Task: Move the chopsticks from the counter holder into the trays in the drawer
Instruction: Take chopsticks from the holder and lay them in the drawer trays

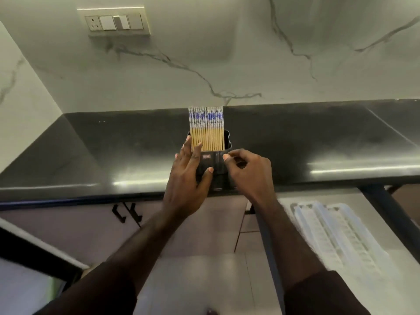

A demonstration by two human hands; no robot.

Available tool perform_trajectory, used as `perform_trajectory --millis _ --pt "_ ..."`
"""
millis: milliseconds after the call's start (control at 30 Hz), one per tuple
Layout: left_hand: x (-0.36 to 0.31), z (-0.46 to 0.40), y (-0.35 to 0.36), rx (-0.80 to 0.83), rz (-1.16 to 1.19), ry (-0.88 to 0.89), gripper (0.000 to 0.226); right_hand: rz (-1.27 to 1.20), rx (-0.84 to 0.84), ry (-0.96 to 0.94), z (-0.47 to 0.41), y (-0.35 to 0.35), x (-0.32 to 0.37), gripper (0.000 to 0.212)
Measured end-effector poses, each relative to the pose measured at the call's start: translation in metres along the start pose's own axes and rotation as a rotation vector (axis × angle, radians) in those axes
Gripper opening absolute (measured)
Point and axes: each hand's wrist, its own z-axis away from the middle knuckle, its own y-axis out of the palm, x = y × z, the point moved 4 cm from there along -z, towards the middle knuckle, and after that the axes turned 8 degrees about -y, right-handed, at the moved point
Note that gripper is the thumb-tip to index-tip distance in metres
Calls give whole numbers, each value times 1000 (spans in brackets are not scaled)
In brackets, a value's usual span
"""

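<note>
A black holder [216, 171] stands at the front edge of the dark counter [113, 151]. A tight row of several chopsticks [206, 130] rises out of it, wooden below, white with blue print at the tops. My left hand [188, 176] wraps the holder's left side, fingers spread up against the chopsticks, thumb on its front. My right hand [247, 173] rests curled against the holder's right side, thumb at its top edge. Down at the right, clear ribbed trays [336, 237] lie in an open drawer [386, 258].
A marble wall with a switch plate [114, 21] backs the counter. Cabinet doors with black handles [126, 213] sit below at left. A dark frame post [391, 214] crosses the drawer's far right. Tiled floor shows between my arms.
</note>
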Motion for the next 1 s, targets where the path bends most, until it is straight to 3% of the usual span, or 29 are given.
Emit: perform_trajectory --millis 233,400,667,800,1000 --pt "52 -110 8 -61 -2 -62 53 18 37 -10 -111 54 -12 26" --pt "87 -163 22 -76 109 -208 49 15 97 33 -153 104 -25 26" --pt "138 -225 48 81 410 -424 57 47 143 152 -177 159 -41 30" --pt "149 -236 65 160 622 -436 44 97 94 180 -181 170 -42 32" --pt "161 -237 75 139 688 -418 22 143 92 209 -177 175 -44 20"
